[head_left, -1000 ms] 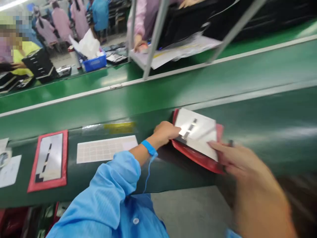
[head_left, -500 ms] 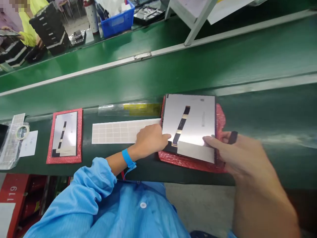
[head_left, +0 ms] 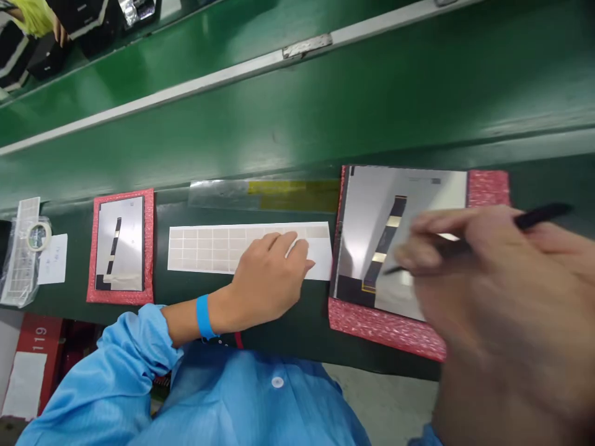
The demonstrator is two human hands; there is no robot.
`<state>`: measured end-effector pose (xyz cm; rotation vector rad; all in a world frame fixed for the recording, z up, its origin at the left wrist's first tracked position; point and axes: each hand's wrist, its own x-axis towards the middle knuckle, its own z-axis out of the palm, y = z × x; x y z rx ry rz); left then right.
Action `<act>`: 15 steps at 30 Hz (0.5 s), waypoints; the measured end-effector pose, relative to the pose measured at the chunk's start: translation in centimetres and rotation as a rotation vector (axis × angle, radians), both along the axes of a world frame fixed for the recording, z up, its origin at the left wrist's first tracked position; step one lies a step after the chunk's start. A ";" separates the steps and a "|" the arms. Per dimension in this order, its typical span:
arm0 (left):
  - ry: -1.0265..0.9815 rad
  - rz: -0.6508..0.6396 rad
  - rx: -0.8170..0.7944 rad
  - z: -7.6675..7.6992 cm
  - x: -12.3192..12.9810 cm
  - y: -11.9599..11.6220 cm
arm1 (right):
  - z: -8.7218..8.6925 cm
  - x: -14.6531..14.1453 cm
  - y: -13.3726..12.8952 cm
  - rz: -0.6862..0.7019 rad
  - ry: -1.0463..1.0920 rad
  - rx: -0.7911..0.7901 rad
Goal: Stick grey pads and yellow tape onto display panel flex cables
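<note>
My left hand [head_left: 272, 279] lies over the right part of a white sheet of grid-printed labels [head_left: 204, 248]. Its fingers are loosely bent, with a gap between thumb and forefinger and nothing visible in them. My right hand [head_left: 497, 291], blurred by motion, grips black tweezers [head_left: 542, 215] whose thin tip points left. Below them is a silver display panel [head_left: 360, 210] with a dark flex cable [head_left: 385, 244] across its back. The panel lies on a red bubble-wrap pouch [head_left: 385, 331]. My right hand hides the panel's right side.
Another display panel [head_left: 132, 238] rests on red bubble wrap [head_left: 149, 248] at left. A tape roll [head_left: 38, 236], white paper [head_left: 53, 260] and label sheets [head_left: 23, 266] lie beyond it. Clear film with a yellow strip [head_left: 292, 193] sits behind the labels. A co-worker's hand [head_left: 59, 31] shows top left.
My left hand has left the panel's edge and moved left onto the label sheet. My right hand has let go of the panel's right edge and now holds the tweezers above it. The view has tilted down.
</note>
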<state>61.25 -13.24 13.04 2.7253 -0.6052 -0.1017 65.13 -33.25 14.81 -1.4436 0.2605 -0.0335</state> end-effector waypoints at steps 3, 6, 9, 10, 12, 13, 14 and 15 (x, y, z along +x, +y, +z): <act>0.160 0.065 -0.364 1.9 0.6 0.5 | 1.7 1.2 5.1 0.084 0.018 0.369; 0.284 0.185 -0.582 3.2 1.2 1.0 | 2.0 1.7 7.1 0.254 0.040 0.406; 0.271 0.284 -0.656 3.6 2.2 1.8 | 1.2 2.7 6.3 0.372 -0.009 0.158; 0.257 0.284 -0.643 3.5 2.7 2.2 | 0.9 3.3 5.8 0.418 -0.025 0.042; 0.210 0.231 -0.561 2.8 4.2 3.2 | 0.3 5.0 4.9 0.489 -0.030 -0.128; 0.176 0.187 -0.506 2.2 5.1 3.7 | 0.1 6.0 4.6 0.491 -0.018 -0.166; 0.131 0.150 -0.445 1.5 6.0 4.3 | -0.3 6.9 4.4 0.465 -0.004 -0.177; 0.082 0.130 -0.380 0.7 6.9 4.8 | -0.7 7.9 4.2 0.418 0.006 -0.168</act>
